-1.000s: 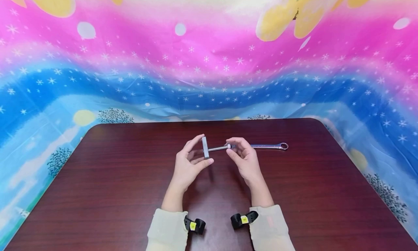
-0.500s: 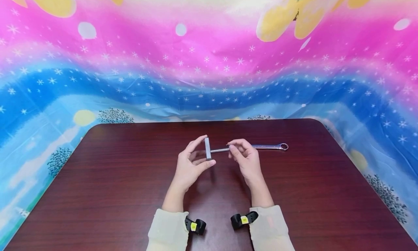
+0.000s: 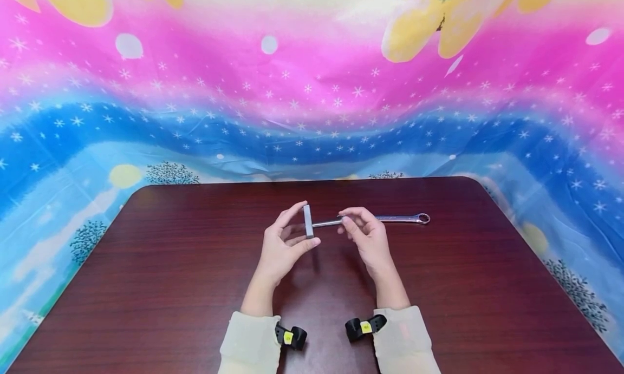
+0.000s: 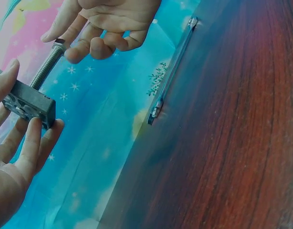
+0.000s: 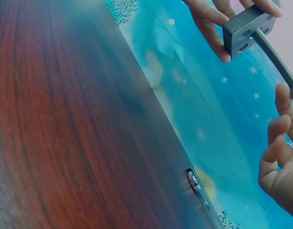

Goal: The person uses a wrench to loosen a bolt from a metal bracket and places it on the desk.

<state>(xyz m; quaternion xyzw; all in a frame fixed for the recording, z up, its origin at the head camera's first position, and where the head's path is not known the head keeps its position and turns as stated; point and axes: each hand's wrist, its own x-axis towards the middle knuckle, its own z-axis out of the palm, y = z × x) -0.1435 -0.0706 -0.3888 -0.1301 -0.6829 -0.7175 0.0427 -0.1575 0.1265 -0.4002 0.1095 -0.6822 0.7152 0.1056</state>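
My left hand [image 3: 279,250] grips a small grey metal block [image 3: 308,222] by its edges, thumb below and fingertips above in the head view. Several round holes show in the block [image 5: 248,32] in the right wrist view. Out of its face sticks a long threaded bolt [image 4: 47,66], roughly level and pointing right. The thumb and forefinger of my right hand [image 3: 372,244] pinch the bolt's far end, where a hex piece [image 4: 59,46] shows; the other fingers are loosely bent. Both hands hold the parts up above the table.
Behind my right hand a chrome wrench [image 3: 402,218] lies on the dark red wooden table [image 3: 195,276], its ring end to the right. Printed pink and blue cloth [image 3: 312,109] hangs around the table's back and sides. A black wrist camera [image 3: 292,337] sits at each cuff.
My right thumb has moved up across the bolt's end, which it now covers in the head view. My left hand and the block shifted slightly right, then back left. The wrench stayed put.
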